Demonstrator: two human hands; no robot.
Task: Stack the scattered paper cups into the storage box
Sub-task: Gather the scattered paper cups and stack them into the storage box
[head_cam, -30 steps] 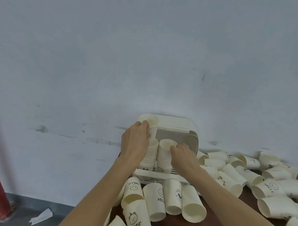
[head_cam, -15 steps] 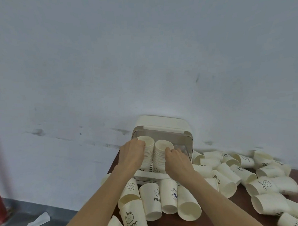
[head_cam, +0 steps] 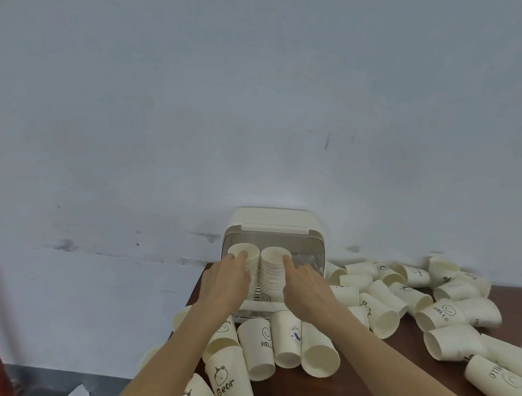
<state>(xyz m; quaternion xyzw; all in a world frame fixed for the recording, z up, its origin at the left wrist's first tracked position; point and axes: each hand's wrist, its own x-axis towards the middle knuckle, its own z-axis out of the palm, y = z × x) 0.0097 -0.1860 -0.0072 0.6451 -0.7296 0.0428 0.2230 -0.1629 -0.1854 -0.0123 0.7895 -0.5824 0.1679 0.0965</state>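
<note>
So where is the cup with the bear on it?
In the head view, the bear cup lies on its side low down, left of the middle, under the left forearm, just left of a cup marked HELLO and in front of the storage box.

A dark brown table (head_cam: 410, 350) carries scattered paper cups (head_cam: 381, 315) and a storage box (head_cam: 273, 224).

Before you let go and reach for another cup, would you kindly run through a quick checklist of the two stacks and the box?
1. Left stack upright in the storage box: ok.
2. Right stack upright beside it: ok.
3. Left hand steadying its stack, fingers at the rim: ok.
4. Right hand steadying the other stack: ok.
5. Top cups fully nested: cannot tell.
6. Loose cups on the table within reach: ok.
</note>
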